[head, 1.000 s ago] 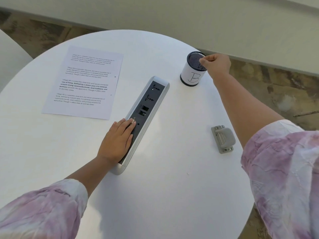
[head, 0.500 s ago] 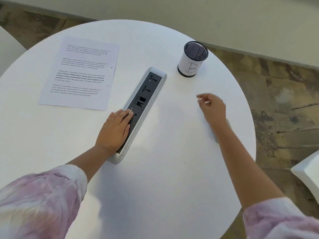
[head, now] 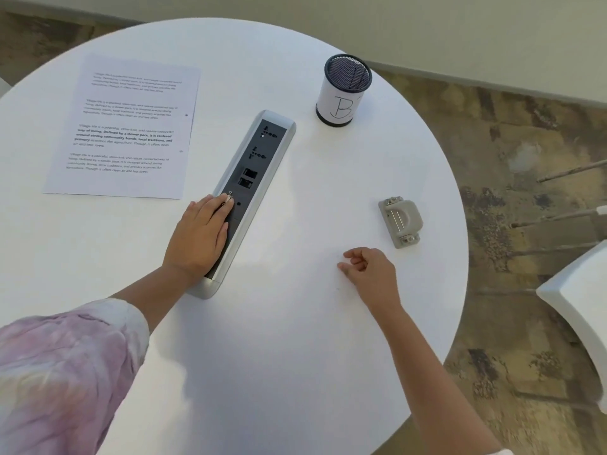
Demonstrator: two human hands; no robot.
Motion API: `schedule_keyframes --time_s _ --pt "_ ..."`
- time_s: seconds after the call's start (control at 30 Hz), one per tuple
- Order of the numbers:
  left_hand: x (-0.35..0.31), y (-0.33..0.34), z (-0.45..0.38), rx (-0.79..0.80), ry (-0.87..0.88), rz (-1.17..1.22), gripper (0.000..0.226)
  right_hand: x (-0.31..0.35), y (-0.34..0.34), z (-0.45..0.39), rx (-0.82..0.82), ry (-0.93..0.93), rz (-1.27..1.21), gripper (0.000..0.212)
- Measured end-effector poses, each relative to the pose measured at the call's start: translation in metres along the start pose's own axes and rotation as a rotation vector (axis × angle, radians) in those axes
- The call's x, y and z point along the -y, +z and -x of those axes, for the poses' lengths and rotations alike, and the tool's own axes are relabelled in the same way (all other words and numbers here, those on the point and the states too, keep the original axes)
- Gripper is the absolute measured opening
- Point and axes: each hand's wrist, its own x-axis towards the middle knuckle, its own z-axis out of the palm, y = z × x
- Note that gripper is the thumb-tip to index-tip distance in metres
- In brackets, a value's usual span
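My left hand (head: 200, 234) lies flat, fingers straight, on the near end of a grey and black power strip (head: 259, 159) set in the middle of the round white table (head: 279, 356). Near the table's right side is my right hand (head: 371, 274), its fingers loosely curled and nothing visible in them. A grey hole punch (head: 400, 221) lies just beyond that hand, apart from it. A black mesh cup (head: 343, 93) with a white label marked "B" stands upright at the far right of the table. A printed sheet of paper (head: 124, 126) lies flat at the far left.
A white chair (head: 578, 307) stands on the floor to the right of the table. A pale wall runs along the far side. The floor around is mottled brown stone.
My right hand has drawn back from the mesh cup, passed over the hole punch and now sits nearer me on the table. The left hand has stayed on the power strip.
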Motion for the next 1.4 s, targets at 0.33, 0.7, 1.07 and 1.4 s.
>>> schedule_keyframes --time_s 0.33,0.7,1.07,1.4 --pt "0.0 -0.001 0.001 0.005 -0.009 0.013 0.049 0.013 0.012 0.001 -0.082 0.051 0.012 0.004" --pt "-0.001 -0.001 0.001 -0.001 -0.001 0.014 0.047 0.028 0.014 -0.009 0.026 -0.018 0.431 0.017" --pt "0.0 -0.001 0.0 0.008 -0.008 0.018 0.047 0.03 -0.014 -0.034 0.203 0.135 -0.138 0.027" --pt "0.0 0.0 0.0 0.002 -0.009 0.019 0.046 0.096 -0.068 -0.084 0.162 0.168 -0.715 0.021"
